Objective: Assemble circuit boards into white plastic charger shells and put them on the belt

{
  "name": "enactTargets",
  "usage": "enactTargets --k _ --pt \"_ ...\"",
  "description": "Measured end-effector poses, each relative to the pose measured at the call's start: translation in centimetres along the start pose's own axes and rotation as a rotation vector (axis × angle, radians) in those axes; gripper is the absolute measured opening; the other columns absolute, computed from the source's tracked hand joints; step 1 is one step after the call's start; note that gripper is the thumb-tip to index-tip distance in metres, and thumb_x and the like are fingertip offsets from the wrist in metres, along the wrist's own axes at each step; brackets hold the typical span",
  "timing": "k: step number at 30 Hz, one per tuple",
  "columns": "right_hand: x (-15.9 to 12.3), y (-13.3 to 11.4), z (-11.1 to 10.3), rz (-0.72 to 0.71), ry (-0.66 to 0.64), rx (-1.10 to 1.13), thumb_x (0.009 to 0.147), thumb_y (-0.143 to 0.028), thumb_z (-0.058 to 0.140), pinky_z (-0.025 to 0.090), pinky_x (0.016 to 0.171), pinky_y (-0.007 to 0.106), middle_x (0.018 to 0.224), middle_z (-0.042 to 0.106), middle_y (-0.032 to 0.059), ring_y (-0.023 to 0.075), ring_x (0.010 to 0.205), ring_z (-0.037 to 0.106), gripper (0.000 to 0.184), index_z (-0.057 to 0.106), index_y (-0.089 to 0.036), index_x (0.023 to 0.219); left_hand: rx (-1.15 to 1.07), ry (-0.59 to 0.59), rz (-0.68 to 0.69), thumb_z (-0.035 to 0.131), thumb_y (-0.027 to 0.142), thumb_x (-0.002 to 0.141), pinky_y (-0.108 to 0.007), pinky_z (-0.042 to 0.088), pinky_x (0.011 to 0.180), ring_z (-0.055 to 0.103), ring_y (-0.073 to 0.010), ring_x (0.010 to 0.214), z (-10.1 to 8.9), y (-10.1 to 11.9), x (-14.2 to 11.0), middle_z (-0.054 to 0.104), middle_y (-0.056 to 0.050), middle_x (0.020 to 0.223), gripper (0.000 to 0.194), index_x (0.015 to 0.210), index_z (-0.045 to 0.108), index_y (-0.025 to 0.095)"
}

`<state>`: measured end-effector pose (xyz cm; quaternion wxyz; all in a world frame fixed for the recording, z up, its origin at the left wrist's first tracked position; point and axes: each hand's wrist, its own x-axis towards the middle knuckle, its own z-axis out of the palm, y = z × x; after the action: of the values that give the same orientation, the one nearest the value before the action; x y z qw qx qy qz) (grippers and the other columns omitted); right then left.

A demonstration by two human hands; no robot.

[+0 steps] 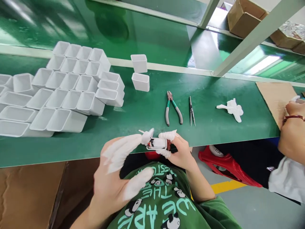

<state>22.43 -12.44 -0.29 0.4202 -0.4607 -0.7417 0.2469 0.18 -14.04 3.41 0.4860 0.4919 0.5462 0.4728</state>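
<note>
My right hand (179, 151), with white finger cots on its fingertips, grips a small white rectangular case (157, 144) at the bench's front edge. The case's open end faces up, with a white block and a bit of red and dark wiring inside. My left hand (119, 168), also in white finger cots, is spread with thumb and fingers apart. Its fingertips reach the left end of the case; whether they touch it I cannot tell. Beyond the case lie diagonal cutters (173, 108) with grey-green handles and metal tweezers (191, 111).
Rows of open white plastic cases (69, 86) cover the left of the green bench (133, 117). Two single cases (140, 82) stand near the back rail. Crumpled white finger cots (232, 108) lie right. A co-worker's arm (293, 133) rests by a cardboard sheet (274, 98).
</note>
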Motion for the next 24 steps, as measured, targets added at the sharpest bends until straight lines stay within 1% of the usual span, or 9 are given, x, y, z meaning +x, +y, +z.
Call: enactTargets --k 2,4,5,7,12,15,19,21,24 --pt "-0.1 0.0 0.5 0.023 0.000 -0.020 0.095 -0.031 0.066 0.059 0.066 0.030 0.096 0.072 0.0074 0.0161 0.070 0.062 0.032 0.062 -0.021 0.126 0.296 0.035 0.277 0.091 0.028 0.071 -0.045 0.044 0.109 0.061 -0.0291 0.112 0.8 0.3 1.1 0.073 -0.004 0.112 0.051 0.118 0.073 0.028" --pt "-0.2 -0.1 0.7 0.031 -0.002 -0.012 0.096 -0.027 0.064 0.059 0.067 0.030 0.099 0.071 0.0078 0.0164 0.072 0.063 0.033 0.061 -0.022 0.128 0.578 0.077 0.604 0.081 0.021 0.082 -0.039 0.052 0.092 0.064 -0.0239 0.094 1.7 0.4 2.3 0.075 -0.005 0.098 0.042 0.122 0.070 0.024" --pt "-0.3 -0.2 0.7 0.033 0.006 -0.003 0.096 -0.026 0.065 0.059 0.066 0.030 0.098 0.071 0.0074 0.0165 0.073 0.063 0.033 0.060 -0.022 0.128 0.668 0.092 0.742 0.077 0.017 0.086 -0.037 0.054 0.085 0.064 -0.0223 0.088 2.0 0.5 2.7 0.075 -0.006 0.095 0.037 0.121 0.069 0.021" --pt "-0.5 -0.3 0.7 0.042 0.039 0.006 0.095 -0.024 0.065 0.060 0.066 0.029 0.097 0.070 0.0070 0.0172 0.076 0.064 0.034 0.060 -0.022 0.129 0.702 0.095 0.899 0.073 0.008 0.087 -0.034 0.054 0.079 0.064 -0.0201 0.081 2.3 0.5 3.3 0.075 -0.009 0.092 0.029 0.114 0.070 0.016" --pt "-0.6 -0.2 0.8 0.070 0.114 0.010 0.093 -0.020 0.065 0.059 0.066 0.029 0.093 0.068 0.0048 0.0158 0.072 0.061 0.034 0.060 -0.023 0.127 0.648 0.056 1.016 0.070 0.000 0.085 -0.028 0.056 0.078 0.070 -0.0168 0.078 1.9 0.4 2.9 0.075 -0.008 0.084 0.016 0.094 0.068 0.012" --pt "-0.5 -0.1 0.9 0.064 0.142 0.031 0.094 -0.022 0.065 0.058 0.063 0.027 0.090 0.065 0.0037 0.0152 0.071 0.061 0.033 0.060 -0.022 0.127 0.660 0.105 1.054 0.071 0.000 0.085 -0.025 0.056 0.074 0.072 -0.0156 0.077 1.6 -0.7 2.6 0.075 -0.008 0.080 0.013 0.086 0.067 0.012" --pt "-0.5 -0.2 1.0 0.079 0.143 0.056 0.092 -0.023 0.069 0.058 0.064 0.027 0.086 0.063 0.0026 0.0150 0.070 0.059 0.033 0.062 -0.021 0.124 0.638 0.194 1.112 0.075 0.003 0.081 -0.028 0.060 0.067 0.075 -0.0192 0.079 1.6 -2.6 2.5 0.076 -0.007 0.081 0.016 0.079 0.066 0.016" --pt "-0.6 -0.2 1.1 0.080 0.146 0.054 0.093 -0.023 0.068 0.059 0.065 0.027 0.088 0.063 0.0036 0.0153 0.071 0.060 0.033 0.062 -0.020 0.125 0.607 0.176 1.126 0.075 0.004 0.080 -0.030 0.062 0.065 0.075 -0.0217 0.081 1.8 -3.2 2.4 0.075 -0.007 0.083 0.018 0.076 0.064 0.018" --pt "-0.6 -0.1 1.1 0.083 0.134 0.039 0.095 -0.023 0.064 0.059 0.066 0.028 0.087 0.063 0.0037 0.0161 0.072 0.060 0.032 0.061 -0.020 0.126 0.576 0.075 1.140 0.071 0.003 0.082 -0.033 0.063 0.063 0.073 -0.0230 0.082 2.3 -3.5 2.3 0.071 -0.008 0.082 0.022 0.070 0.060 0.018"
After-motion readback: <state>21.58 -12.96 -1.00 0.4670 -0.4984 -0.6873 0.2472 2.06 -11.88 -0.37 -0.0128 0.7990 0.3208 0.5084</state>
